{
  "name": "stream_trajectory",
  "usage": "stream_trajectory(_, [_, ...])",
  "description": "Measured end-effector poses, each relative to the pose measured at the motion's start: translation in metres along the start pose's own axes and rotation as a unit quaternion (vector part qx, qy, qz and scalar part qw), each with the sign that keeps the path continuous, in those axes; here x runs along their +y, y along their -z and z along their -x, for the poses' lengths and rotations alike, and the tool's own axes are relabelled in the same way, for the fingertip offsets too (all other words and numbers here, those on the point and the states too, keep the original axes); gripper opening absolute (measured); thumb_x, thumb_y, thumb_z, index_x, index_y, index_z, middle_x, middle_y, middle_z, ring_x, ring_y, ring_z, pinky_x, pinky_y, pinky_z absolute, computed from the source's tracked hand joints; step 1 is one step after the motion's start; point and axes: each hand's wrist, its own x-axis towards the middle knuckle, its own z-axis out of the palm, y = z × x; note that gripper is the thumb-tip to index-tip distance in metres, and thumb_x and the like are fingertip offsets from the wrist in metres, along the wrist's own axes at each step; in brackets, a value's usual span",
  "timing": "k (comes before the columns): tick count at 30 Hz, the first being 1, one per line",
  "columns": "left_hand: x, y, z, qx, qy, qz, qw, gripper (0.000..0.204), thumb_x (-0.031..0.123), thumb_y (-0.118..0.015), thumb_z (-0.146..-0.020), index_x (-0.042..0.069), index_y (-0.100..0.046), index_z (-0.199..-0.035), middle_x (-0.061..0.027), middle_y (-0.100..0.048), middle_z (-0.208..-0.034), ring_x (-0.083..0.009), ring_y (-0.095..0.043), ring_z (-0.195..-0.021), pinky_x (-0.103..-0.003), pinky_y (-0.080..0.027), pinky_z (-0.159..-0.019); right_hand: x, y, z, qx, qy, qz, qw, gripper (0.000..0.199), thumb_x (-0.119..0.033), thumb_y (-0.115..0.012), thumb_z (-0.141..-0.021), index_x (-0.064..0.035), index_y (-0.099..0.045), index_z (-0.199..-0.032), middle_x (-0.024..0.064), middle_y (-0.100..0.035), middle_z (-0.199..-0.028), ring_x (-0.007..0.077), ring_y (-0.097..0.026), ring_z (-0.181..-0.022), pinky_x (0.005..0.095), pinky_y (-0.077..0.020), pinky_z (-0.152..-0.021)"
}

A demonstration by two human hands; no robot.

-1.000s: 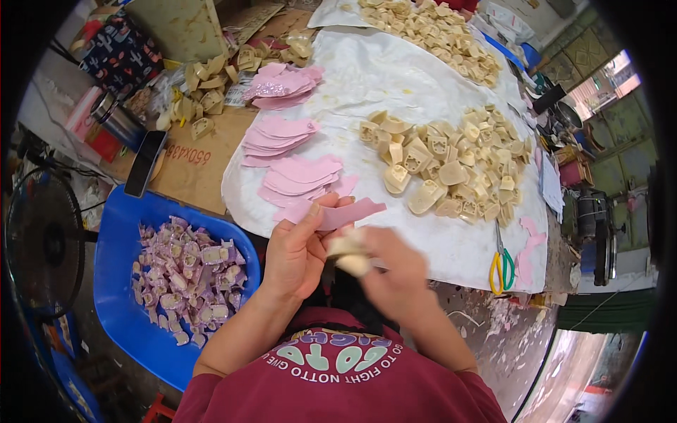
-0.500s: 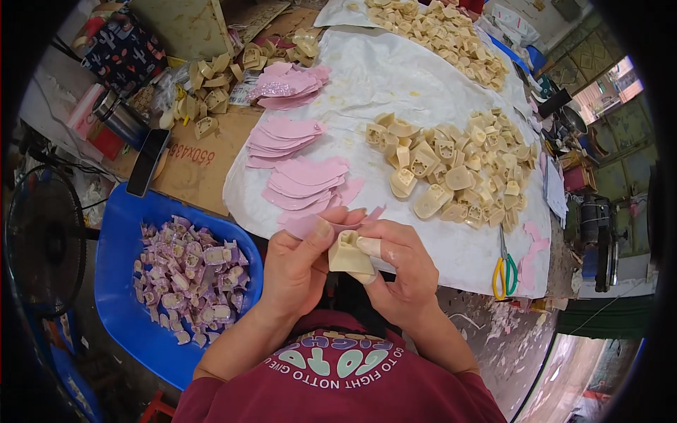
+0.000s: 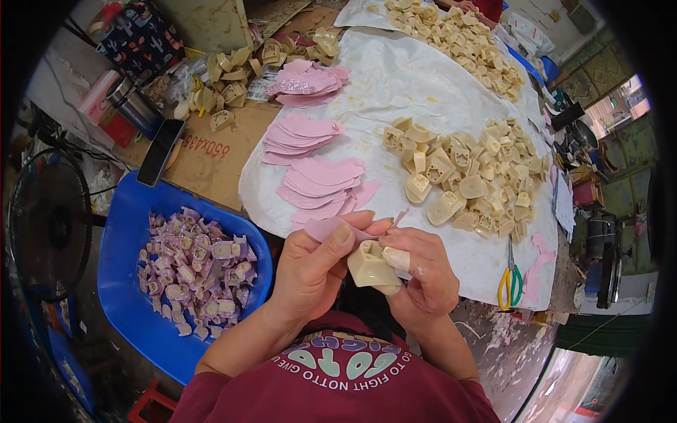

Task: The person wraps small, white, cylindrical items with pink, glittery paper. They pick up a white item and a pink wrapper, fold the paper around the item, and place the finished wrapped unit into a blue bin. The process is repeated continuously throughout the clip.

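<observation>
My right hand [image 3: 427,280] grips a beige shoe heel [image 3: 370,269] between thumb and fingers, its hollowed end facing up and away. White coverings wrap some of its fingertips. Pinched between the thumb and fingers of my left hand [image 3: 305,271] is a thin pink sheet piece [image 3: 323,228], held against the heel's far side; a narrow end of it sticks up beyond the heel. Just past my hands, fanned pink pieces [image 3: 321,185] lie in stacks on the white cloth [image 3: 381,92]. A heap of bare beige heels [image 3: 469,185] sits to the right.
Left of me, a blue tub [image 3: 116,282] holds many purple-pink covered heels [image 3: 201,264]. Scissors [image 3: 509,282] with yellow and green handles rest at the cloth's right edge. A phone [image 3: 161,151] and a fan [image 3: 49,222] are at left. At the far end shows another person's hand [image 3: 463,6].
The view has shifted, so the table and tub appear slightly farther right. The heel has turned a little in my right hand. Another person's hand has come into view at the far end.
</observation>
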Motion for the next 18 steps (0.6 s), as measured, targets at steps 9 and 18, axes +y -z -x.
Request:
stream_trajectory(9, [0.001,-0.002,0.0,0.018,0.024,0.032,0.999,0.035,0.02,-0.052,-0.098,-0.006,-0.056,-0.121,-0.0206,-0.063,-0.117,-0.0205,-0.063,-0.105,-0.034,-0.05,-0.092,0.002,-0.002,0.0,0.0,-0.007,0.012,1.0,0.036,-0.002,-0.078,-0.068,-0.0039,-0.061,-0.099,0.0107,-0.067,-0.101,0.0295,-0.063,-0.094,0.0357,-0.0512,-0.078])
stream_trajectory(18, [0.005,-0.003,-0.002,0.005,-0.084,-0.225,0.971,0.026,0.015,-0.055,-0.097,-0.005,-0.064,-0.112,-0.014,-0.068,-0.106,-0.0137,-0.064,-0.095,-0.026,-0.051,-0.084,0.004,0.01,-0.007,-0.044,0.022,0.137,0.989,0.036,-0.007,-0.077,-0.064,-0.0077,-0.061,-0.096,0.0058,-0.065,-0.098,0.0261,-0.054,-0.091,0.0375,-0.0398,-0.08])
